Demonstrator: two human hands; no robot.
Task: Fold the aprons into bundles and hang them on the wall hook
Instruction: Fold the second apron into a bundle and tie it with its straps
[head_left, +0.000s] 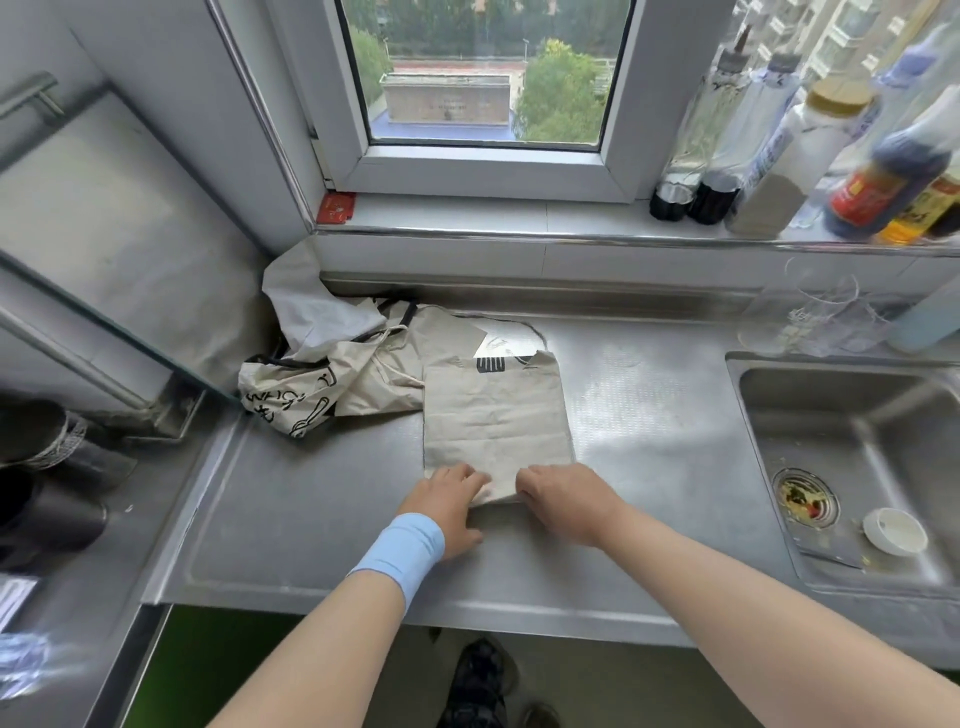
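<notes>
Apron (496, 415) flat — hands (451, 501) (569, 503) pinch its near edge.

No word or number can be read. The crumpled beige cloth apron (291, 400) at the back left corner of the steel counter (311, 519) carries black printed characters, too creased to make out. The folded beige cloth apron (493, 415) shows a black fork-like mark at its far edge. On the grey window sill (467, 218), the red label of the dark sauce bottle (883, 182) at the right end and the small red card (336, 208) at the left corner are too blurred to read.
</notes>
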